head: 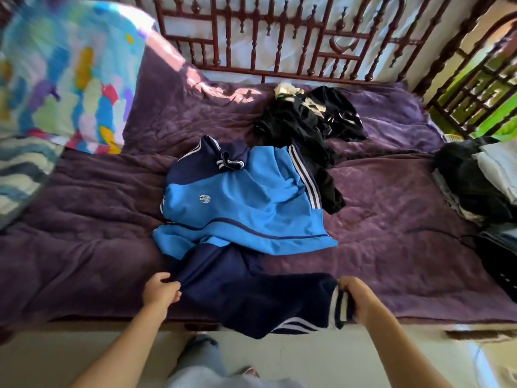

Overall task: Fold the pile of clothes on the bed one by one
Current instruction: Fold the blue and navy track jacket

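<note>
Jacket on bed — pile behind

One head-worn wide-angle view only. Looks forward and down from bed near edge, close in, facing wooden railing on far side. Edges bowed.

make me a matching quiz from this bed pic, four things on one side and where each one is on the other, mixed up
Things:
1. blue jacket
2. black clothes
3. multicoloured blanket
4. stack of clothes

Places:
a. far right edge of the view
b. upper left of the view
c. gripped at its near end by the left hand and the right hand
d. crumpled beyond the jacket, near the wooden rail

Pairs: 1-c, 2-d, 3-b, 4-a
</note>
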`<state>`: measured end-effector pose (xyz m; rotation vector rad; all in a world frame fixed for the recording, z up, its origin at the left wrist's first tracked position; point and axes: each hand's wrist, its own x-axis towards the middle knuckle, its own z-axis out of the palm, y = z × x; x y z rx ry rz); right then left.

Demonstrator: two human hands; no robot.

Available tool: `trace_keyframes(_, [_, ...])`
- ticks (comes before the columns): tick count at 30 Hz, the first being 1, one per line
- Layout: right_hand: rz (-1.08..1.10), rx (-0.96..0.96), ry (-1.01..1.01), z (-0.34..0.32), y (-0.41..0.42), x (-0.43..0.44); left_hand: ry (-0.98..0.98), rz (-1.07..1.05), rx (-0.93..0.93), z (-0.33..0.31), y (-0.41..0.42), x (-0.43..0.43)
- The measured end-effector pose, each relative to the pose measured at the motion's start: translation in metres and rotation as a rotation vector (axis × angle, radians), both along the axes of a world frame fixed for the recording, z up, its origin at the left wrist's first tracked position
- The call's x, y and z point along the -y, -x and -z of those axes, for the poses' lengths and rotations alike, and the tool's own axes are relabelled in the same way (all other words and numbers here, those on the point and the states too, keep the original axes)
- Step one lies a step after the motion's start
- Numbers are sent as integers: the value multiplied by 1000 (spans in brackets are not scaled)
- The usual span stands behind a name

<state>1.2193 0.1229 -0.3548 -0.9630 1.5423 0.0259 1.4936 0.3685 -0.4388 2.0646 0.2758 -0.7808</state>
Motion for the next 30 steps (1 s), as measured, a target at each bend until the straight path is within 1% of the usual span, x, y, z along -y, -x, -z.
trace_keyframes(3, [-105,-30,70,22,-45,-13,-47,106,-10,6,-4,13])
trace_keyframes(6, [-228,-11,95,33,-76,-22,-155,243,86,8,-16,22])
trace_keyframes(8, [-287,2,119,37,-93,-20,-213,247,146,6,-30,28])
trace_keyframes(11, [-399,-69,180,42,-122,-5,-291,237,225,3,-60,38])
trace_keyframes(13, [-423,-106,209,42,-141,11,-319,260,272,4,-84,48])
trace_keyframes(15, [-399,-127,212,44,-161,30,-310,276,293,5,-109,61])
trace_keyframes(17, [-401,-183,230,45,-181,50,-316,289,298,4,-136,78])
trace_keyframes(21, [-405,-233,298,51,-219,90,-304,327,304,7,-182,115])
trace_keyframes(26, [-489,-323,363,55,-256,144,-336,367,298,15,-227,163])
trace_keyframes(28, [-583,-421,423,54,-277,176,-349,381,308,20,-244,180])
trace_keyframes(30, [-696,-463,525,57,-297,210,-375,369,301,24,-260,195])
